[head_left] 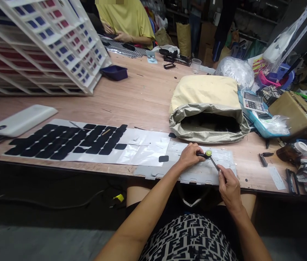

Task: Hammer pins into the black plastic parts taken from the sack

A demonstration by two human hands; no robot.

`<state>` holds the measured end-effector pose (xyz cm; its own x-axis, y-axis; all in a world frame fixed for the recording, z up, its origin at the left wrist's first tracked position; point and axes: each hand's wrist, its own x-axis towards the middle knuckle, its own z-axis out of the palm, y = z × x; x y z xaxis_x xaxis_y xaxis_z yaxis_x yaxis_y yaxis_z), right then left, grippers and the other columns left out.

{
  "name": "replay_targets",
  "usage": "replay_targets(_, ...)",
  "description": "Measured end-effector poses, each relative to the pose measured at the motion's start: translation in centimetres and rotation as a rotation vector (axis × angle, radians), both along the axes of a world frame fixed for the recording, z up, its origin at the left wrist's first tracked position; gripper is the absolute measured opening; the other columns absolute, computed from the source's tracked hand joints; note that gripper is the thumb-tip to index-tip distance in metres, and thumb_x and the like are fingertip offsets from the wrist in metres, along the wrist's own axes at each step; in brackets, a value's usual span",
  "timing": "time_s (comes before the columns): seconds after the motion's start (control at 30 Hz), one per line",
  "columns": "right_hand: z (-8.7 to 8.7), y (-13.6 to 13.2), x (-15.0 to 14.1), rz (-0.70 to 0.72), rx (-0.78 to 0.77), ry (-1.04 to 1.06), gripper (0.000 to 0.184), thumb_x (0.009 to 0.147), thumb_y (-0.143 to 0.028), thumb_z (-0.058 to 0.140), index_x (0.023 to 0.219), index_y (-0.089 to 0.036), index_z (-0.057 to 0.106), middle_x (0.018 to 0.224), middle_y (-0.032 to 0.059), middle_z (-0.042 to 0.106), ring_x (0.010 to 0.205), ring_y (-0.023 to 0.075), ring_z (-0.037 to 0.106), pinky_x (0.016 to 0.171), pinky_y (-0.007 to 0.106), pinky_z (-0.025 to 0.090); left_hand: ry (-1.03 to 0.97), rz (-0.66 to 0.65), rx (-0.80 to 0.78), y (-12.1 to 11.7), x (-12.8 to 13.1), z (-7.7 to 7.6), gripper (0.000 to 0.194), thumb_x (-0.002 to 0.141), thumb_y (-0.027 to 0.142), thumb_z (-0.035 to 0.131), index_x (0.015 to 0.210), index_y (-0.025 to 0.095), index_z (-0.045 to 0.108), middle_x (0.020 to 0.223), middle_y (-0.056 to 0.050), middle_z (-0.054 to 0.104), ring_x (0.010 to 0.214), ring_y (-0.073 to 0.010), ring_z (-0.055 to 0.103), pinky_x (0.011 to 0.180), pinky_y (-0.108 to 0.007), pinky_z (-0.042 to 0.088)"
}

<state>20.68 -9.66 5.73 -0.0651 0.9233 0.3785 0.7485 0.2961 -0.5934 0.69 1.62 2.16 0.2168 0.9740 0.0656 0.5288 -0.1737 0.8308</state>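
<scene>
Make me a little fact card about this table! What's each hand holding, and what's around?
Left hand: holds a small black part
Right hand: holds a thin metal tool, its far end at a round yellow-green piece
Under the hands: grey sheet
Further left: white sheet bearing many flat black pieces
Beyond the hands: cream sack, mouth open
Across the table: person in a yellow top

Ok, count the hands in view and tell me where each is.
4: the wearer's left hand and right hand at the grey board, plus a yellow-shirted co-worker's left hand and other hand across the table. Others may be hidden.
</scene>
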Motion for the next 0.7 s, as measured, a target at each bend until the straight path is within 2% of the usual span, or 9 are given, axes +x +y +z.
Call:
replay_targets(0.1, -0.1, 0.4, 0.9, -0.009, -0.009, 0.014, 0.031, 0.098, -0.026, 0.047, 0.120, -0.022, 0.068, 0.106, 0.0073, 0.071, 0.098, 0.0181, 0.067, 0.088, 0.032, 0.053, 0.003, 0.008, -0.001, -0.1, 0.0, 0.2, 0.016, 0.066, 0.025, 0.085, 0.077, 0.022, 0.072, 0.083, -0.001, 0.063, 0.089, -0.0204, 0.053, 0.075, -0.032, 0.043)
replay_targets(0.2, -0.2, 1.2, 2.5, -0.110, 0.037, -0.014, 0.031, 0.097, -0.028, 0.048, 0.120, -0.022, 0.068, 0.110, 0.0075, 0.071, 0.102, 0.0190, 0.065, 0.092, 0.033, 0.051, 0.018, 0.000, 0.004, -0.3, 0.0, 0.3, 0.015, 0.068, 0.026, 0.083, 0.076, 0.022, 0.072, 0.083, -0.001, 0.062, 0.089, -0.0205, 0.053, 0.074, -0.032, 0.043)
replay_targets(0.33, -0.9, 2.3, 4.9, -0.313, 0.105, -0.237, 0.031, 0.096, -0.027, 0.048, 0.117, -0.022, 0.070, 0.098, 0.0072, 0.070, 0.093, 0.0208, 0.062, 0.081, 0.032, 0.046, 0.041, 0.000, 0.014, -0.3, -0.1, 0.1, 0.014, 0.070, 0.027, 0.081, 0.078, 0.022, 0.071, 0.084, -0.001, 0.062, 0.088, -0.0208, 0.053, 0.073, -0.032, 0.043)
replay_targets(0.4, -1.7, 2.6, 5.7, -0.375, 0.134, -0.376, 0.030, 0.095, -0.025, 0.049, 0.113, -0.021, 0.072, 0.089, 0.0067, 0.068, 0.086, 0.0211, 0.057, 0.076, 0.032, 0.042, 0.047, -0.004, 0.029, -0.1, -0.1, 0.0, 0.013, 0.072, 0.028, 0.080, 0.079, 0.022, 0.071, 0.083, -0.001, 0.061, 0.088, -0.0209, 0.052, 0.074, -0.032, 0.043)
replay_targets(0.5, -2.7, 2.6, 6.1, -0.428, 0.180, -0.497, 0.029, 0.095, -0.023, 0.049, 0.112, -0.022, 0.073, 0.087, 0.0066, 0.065, 0.081, 0.0206, 0.051, 0.074, 0.032, 0.037, 0.043, -0.036, 0.070, -0.4, -0.4, 0.3, 0.014, 0.075, 0.028, 0.078, 0.082, 0.021, 0.070, 0.082, -0.001, 0.060, 0.088, -0.0211, 0.052, 0.076, -0.033, 0.043)
replay_targets(0.6, -3.1, 2.5, 6.0, -0.448, 0.188, -0.540, 0.029, 0.095, -0.023, 0.049, 0.114, -0.023, 0.071, 0.089, 0.0057, 0.064, 0.081, 0.0200, 0.049, 0.073, 0.032, 0.034, -0.047, -0.139, 0.129, -2.9, -0.8, 1.4, 0.014, 0.083, 0.031, 0.071, 0.091, 0.019, 0.069, 0.087, -0.003, 0.061, 0.088, -0.0204, 0.054, 0.078, -0.032, 0.044)
replay_targets(0.7, -3.1, 2.4, 5.8, -0.450, 0.161, -0.567, 0.029, 0.095, -0.023, 0.049, 0.115, -0.025, 0.070, 0.090, 0.0044, 0.063, 0.082, 0.0193, 0.048, 0.072, 0.032, 0.032, -0.155, -0.339, 0.073, -7.6, -1.4, 2.4, 0.018, 0.094, 0.034, 0.058, 0.099, 0.019, 0.067, 0.090, -0.004, 0.064, 0.083, -0.0169, 0.058, 0.076, -0.029, 0.045)
